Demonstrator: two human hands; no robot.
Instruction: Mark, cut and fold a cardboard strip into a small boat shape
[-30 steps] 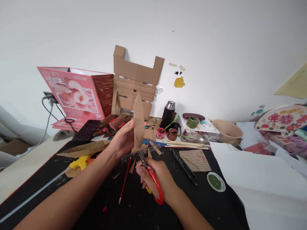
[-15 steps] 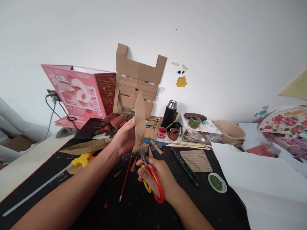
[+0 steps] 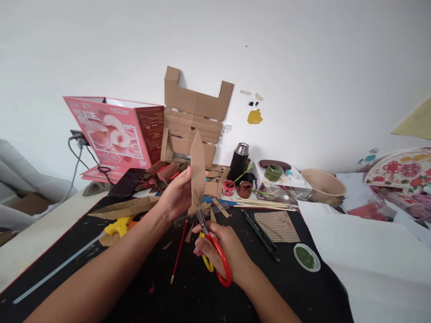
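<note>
My left hand point(image 3: 178, 193) pinches a long, pointed strip of cardboard point(image 3: 197, 166) and holds it upright with the tip at the top. In my right hand point(image 3: 222, 249) is a pair of scissors point(image 3: 220, 260) with one red and one yellow handle loop. The scissor blades point up and lie at the strip's lower part; whether they bite into it I cannot tell. Below the strip, a red pencil-like stick point(image 3: 179, 253) and small cardboard offcuts point(image 3: 218, 207) lie on the black mat point(image 3: 202, 300).
A yellow glue gun point(image 3: 117, 226) and a cut cardboard piece point(image 3: 126, 206) lie to the left. On the right are a green utility knife point(image 3: 261, 235), corrugated cardboard point(image 3: 278, 226) and a lid of green paint point(image 3: 306, 257). A black flask point(image 3: 239, 163) and paint jars point(image 3: 245, 189) stand behind.
The whole view has shifted slightly, so things sit a little lower and further right. Both hands keep their holds on the cardboard strip and the scissors.
</note>
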